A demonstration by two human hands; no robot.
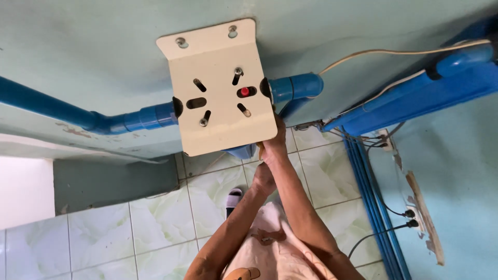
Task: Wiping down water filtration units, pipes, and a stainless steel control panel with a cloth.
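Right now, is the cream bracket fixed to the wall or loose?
Fixed. The cream bracket has its top flange flat against the green wall, with two screws through it.

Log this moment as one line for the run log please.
left hand: under bracket, grip hidden | right hand: on blue cylindrical housing | cream metal wall bracket: screwed to wall | blue plastic pipes: both sides

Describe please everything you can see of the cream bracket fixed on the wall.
The cream bracket looks like painted sheet metal bent into an L. Its short flange lies against the green wall, held by two screws. The wide face has dark slots, some with bolts, and a red button. Blue pipes meet it on both sides. One hand reaches under its lower corner.
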